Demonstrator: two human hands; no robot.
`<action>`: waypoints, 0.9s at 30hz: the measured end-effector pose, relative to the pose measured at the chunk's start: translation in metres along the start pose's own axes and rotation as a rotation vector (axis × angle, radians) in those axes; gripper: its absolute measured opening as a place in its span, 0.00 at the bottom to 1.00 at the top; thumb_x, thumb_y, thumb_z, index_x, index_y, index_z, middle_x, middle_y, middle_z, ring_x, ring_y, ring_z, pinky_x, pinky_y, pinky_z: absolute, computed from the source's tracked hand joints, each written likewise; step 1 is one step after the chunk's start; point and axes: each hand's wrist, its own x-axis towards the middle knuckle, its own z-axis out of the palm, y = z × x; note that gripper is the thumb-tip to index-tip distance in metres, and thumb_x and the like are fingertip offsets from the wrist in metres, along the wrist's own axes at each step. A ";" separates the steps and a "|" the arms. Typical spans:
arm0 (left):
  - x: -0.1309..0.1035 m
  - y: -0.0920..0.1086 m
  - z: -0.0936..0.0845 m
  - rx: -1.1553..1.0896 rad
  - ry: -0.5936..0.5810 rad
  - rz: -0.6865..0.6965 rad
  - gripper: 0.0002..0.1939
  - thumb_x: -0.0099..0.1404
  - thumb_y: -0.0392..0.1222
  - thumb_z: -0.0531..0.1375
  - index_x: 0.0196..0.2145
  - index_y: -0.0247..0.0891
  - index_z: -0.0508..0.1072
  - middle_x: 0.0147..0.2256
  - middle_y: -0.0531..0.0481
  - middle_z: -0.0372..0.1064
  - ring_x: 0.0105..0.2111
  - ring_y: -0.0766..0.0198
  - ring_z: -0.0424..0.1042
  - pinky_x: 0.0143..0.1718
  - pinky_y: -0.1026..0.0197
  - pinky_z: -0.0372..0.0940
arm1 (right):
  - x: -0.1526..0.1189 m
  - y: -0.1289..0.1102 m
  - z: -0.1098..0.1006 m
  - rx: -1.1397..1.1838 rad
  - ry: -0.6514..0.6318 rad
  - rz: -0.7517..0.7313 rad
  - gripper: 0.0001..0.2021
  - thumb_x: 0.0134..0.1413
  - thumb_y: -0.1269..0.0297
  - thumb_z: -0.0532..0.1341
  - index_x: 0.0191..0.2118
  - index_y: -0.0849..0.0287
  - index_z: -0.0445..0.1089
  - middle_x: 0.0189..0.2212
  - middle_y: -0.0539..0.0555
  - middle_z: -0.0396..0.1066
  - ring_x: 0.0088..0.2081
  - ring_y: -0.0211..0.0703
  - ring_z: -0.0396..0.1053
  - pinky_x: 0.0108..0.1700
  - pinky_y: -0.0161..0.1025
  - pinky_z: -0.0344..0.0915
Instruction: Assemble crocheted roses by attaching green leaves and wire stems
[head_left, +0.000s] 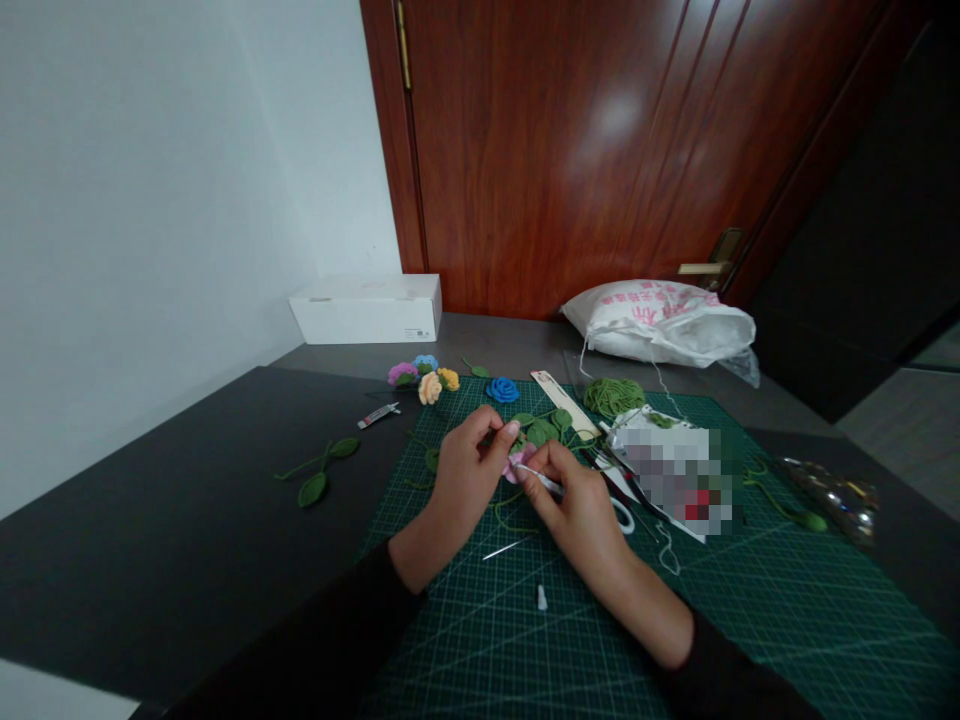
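Observation:
Thumb and fingers of my left hand [469, 465] are closed on the edge of a small pink crocheted flower [514, 468]; the fingertips partly hide the grip. My right hand [581, 505] pinches a slim white tube [550, 484], its narrow tip against the flower. Green crocheted leaves [541, 431] lie just behind the flower. Nearer the front of the green cutting mat [465, 620] are a metal needle [504, 549] and a small white cap [541, 598].
A blue rose [502, 390], several small flowers [430, 388], a ruler [564, 402] and green yarn [613, 397] lie behind. White-handled scissors [622, 516] and a printed packet [667, 470] are at right. A white box [367, 310] and plastic bag [660, 322] stand farther back.

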 end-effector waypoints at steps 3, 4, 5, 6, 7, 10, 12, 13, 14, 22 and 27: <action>0.002 -0.003 -0.001 -0.033 0.006 -0.024 0.15 0.66 0.47 0.58 0.24 0.41 0.60 0.20 0.57 0.63 0.21 0.66 0.62 0.23 0.65 0.55 | -0.001 0.002 0.000 -0.001 0.064 0.004 0.07 0.63 0.63 0.57 0.32 0.54 0.61 0.28 0.51 0.72 0.31 0.44 0.72 0.35 0.36 0.63; 0.002 -0.003 -0.001 -0.048 0.008 -0.028 0.15 0.65 0.47 0.58 0.24 0.41 0.60 0.20 0.57 0.65 0.21 0.66 0.63 0.23 0.65 0.55 | -0.001 0.003 0.000 -0.012 0.086 0.007 0.07 0.62 0.63 0.58 0.32 0.54 0.61 0.28 0.50 0.72 0.30 0.43 0.71 0.34 0.35 0.63; 0.002 -0.004 -0.001 -0.064 0.010 -0.030 0.14 0.65 0.47 0.58 0.25 0.41 0.61 0.21 0.57 0.66 0.22 0.65 0.65 0.23 0.65 0.56 | -0.001 0.004 -0.001 -0.022 0.103 0.009 0.07 0.62 0.63 0.58 0.32 0.54 0.61 0.27 0.50 0.71 0.29 0.42 0.71 0.33 0.35 0.62; 0.002 -0.004 0.000 -0.081 0.013 -0.028 0.14 0.65 0.47 0.58 0.25 0.41 0.61 0.21 0.56 0.67 0.22 0.65 0.66 0.23 0.65 0.57 | 0.000 0.005 -0.001 -0.030 0.114 0.009 0.07 0.62 0.63 0.58 0.32 0.55 0.61 0.26 0.49 0.71 0.28 0.41 0.70 0.32 0.34 0.62; 0.002 -0.005 0.000 -0.097 0.018 -0.023 0.13 0.65 0.46 0.59 0.25 0.41 0.62 0.22 0.56 0.68 0.23 0.64 0.68 0.24 0.65 0.58 | 0.000 0.006 -0.001 -0.035 0.118 0.008 0.07 0.62 0.64 0.58 0.33 0.55 0.61 0.26 0.48 0.70 0.27 0.40 0.70 0.32 0.34 0.61; 0.002 -0.006 0.001 -0.131 0.028 -0.012 0.12 0.64 0.45 0.60 0.25 0.42 0.63 0.22 0.55 0.70 0.24 0.63 0.70 0.25 0.64 0.61 | 0.002 0.009 -0.003 -0.028 0.107 -0.005 0.07 0.62 0.64 0.57 0.32 0.55 0.61 0.25 0.47 0.67 0.26 0.39 0.67 0.30 0.33 0.59; 0.001 -0.006 0.001 -0.145 0.029 -0.013 0.12 0.64 0.45 0.60 0.25 0.42 0.63 0.22 0.55 0.70 0.25 0.62 0.71 0.26 0.63 0.62 | 0.003 0.010 -0.004 -0.014 0.087 -0.012 0.07 0.62 0.64 0.58 0.32 0.55 0.61 0.24 0.46 0.65 0.26 0.38 0.65 0.30 0.32 0.58; 0.002 -0.006 0.001 -0.152 0.029 -0.015 0.12 0.63 0.45 0.60 0.25 0.42 0.63 0.22 0.55 0.71 0.25 0.61 0.71 0.26 0.63 0.62 | 0.003 0.010 -0.004 -0.004 0.072 -0.012 0.08 0.62 0.63 0.57 0.32 0.55 0.61 0.23 0.45 0.64 0.26 0.37 0.64 0.30 0.32 0.58; 0.002 -0.006 0.001 -0.159 0.028 -0.017 0.12 0.63 0.45 0.60 0.25 0.42 0.63 0.22 0.55 0.71 0.25 0.61 0.72 0.27 0.63 0.63 | 0.003 0.010 -0.005 0.007 0.057 -0.009 0.08 0.62 0.63 0.57 0.31 0.55 0.61 0.23 0.45 0.63 0.25 0.37 0.63 0.29 0.32 0.58; 0.003 -0.003 0.000 -0.239 0.020 -0.055 0.11 0.63 0.44 0.60 0.25 0.42 0.63 0.25 0.53 0.74 0.28 0.59 0.75 0.28 0.62 0.65 | 0.003 0.007 -0.009 -0.050 -0.021 -0.033 0.06 0.62 0.64 0.57 0.33 0.56 0.63 0.26 0.47 0.67 0.28 0.38 0.68 0.32 0.33 0.59; 0.002 -0.004 -0.001 -0.232 0.014 -0.054 0.11 0.63 0.44 0.60 0.25 0.42 0.63 0.26 0.53 0.75 0.28 0.60 0.75 0.28 0.62 0.65 | 0.005 0.005 -0.017 -0.107 -0.110 -0.080 0.06 0.62 0.66 0.57 0.32 0.55 0.64 0.27 0.46 0.68 0.28 0.38 0.68 0.32 0.33 0.59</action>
